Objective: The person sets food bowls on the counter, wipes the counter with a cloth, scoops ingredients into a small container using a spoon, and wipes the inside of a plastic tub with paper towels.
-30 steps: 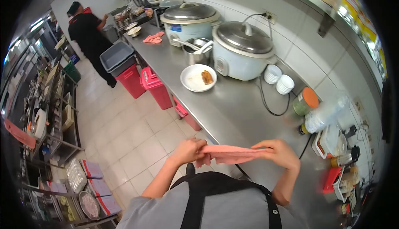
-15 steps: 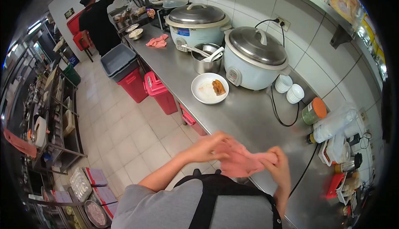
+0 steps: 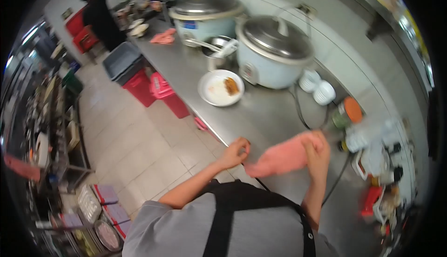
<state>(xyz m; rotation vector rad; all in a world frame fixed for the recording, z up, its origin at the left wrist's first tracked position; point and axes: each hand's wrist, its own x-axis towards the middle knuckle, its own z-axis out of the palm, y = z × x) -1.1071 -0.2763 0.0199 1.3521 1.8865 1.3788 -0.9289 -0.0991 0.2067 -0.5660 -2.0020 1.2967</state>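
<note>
A pink cloth (image 3: 284, 157) hangs in the air near the front edge of the steel counter (image 3: 265, 112). My right hand (image 3: 318, 152) grips its right end, with the fingers wrapped round it. Just left of the cloth's lower left corner is my left hand (image 3: 235, 153), its fingers curled, apart from the cloth; nothing shows inside them. A white bowl (image 3: 207, 89) with a brown piece of food (image 3: 231, 86) stands on the counter beyond my hands.
Two rice cookers (image 3: 274, 66) (image 3: 205, 26) and a metal pot (image 3: 215, 61) line the wall side. White cups (image 3: 323, 93), a jar (image 3: 347, 112) and a cable are at right. Red bins (image 3: 170, 98) stand by the counter. A person (image 3: 103, 21) stands far back.
My left hand has let go of the cloth and moved left. My right hand has raised the cloth and carried it over the counter. The view has shifted a little.
</note>
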